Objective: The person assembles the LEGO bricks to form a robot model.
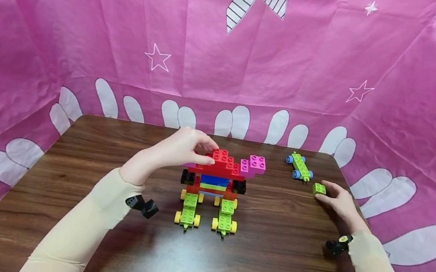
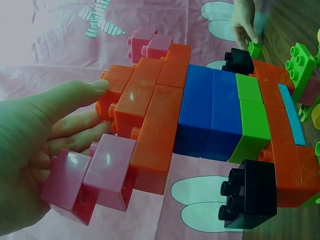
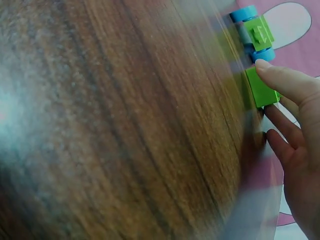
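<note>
In the middle of the table stands a toy brick figure (image 1: 217, 167) of red, blue, green, pink and black blocks, mounted on two green wheeled bases (image 1: 188, 215) with yellow wheels. My left hand (image 1: 187, 146) grips its red top brick (image 2: 119, 82), thumb on the near face and fingers behind, partly hidden. Pink bricks (image 2: 111, 160) jut out just below that hand. At the table's right side, my right hand (image 1: 340, 203) pinches a small green brick (image 3: 261, 89) between thumb and fingers, low at the tabletop.
A green wheeled base (image 1: 299, 165) with blue wheels lies at the back right, close to the right hand. Pink patterned cloth (image 1: 202, 68) hangs around the back and sides of the dark wooden table (image 1: 267, 263).
</note>
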A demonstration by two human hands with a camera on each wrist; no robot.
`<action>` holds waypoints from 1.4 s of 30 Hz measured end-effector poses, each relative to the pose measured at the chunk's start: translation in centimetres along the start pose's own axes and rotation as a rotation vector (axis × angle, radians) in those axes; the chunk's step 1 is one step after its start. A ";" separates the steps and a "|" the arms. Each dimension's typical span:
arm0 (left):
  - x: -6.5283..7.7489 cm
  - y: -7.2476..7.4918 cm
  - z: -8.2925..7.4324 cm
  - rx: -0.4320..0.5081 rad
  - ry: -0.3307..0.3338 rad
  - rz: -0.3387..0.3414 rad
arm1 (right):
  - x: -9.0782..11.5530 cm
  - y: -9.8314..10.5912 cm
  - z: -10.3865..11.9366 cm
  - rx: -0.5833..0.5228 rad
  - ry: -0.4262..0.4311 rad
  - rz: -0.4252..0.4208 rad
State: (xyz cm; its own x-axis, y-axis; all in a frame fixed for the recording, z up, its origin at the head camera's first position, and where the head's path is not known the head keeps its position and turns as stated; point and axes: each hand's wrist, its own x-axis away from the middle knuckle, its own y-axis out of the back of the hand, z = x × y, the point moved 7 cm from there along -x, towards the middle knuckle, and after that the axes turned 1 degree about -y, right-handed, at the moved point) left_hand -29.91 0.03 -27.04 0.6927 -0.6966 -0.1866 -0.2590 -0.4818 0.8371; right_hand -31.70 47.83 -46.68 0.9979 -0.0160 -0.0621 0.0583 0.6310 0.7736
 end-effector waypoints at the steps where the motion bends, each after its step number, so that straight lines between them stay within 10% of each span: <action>1: 0.0 0.0 0.0 -0.001 0.001 -0.001 | 0.0 0.0 0.0 0.002 0.003 0.002; 25: 0.0 0.0 0.1 0.003 0.006 0.001 | 0.5 1.4 1.7 -0.130 -0.053 -0.259; 42: 0.1 0.1 0.0 -0.003 -0.022 0.006 | -1.5 2.4 13.9 -0.181 0.105 -0.265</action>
State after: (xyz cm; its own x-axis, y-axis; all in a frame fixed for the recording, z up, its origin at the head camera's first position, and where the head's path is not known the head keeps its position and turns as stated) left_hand -29.92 -0.08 -26.95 0.6759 -0.7113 -0.1928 -0.2612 -0.4758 0.8399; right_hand -32.72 38.57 -35.93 0.9399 -0.1237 -0.3182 0.3001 0.7434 0.5977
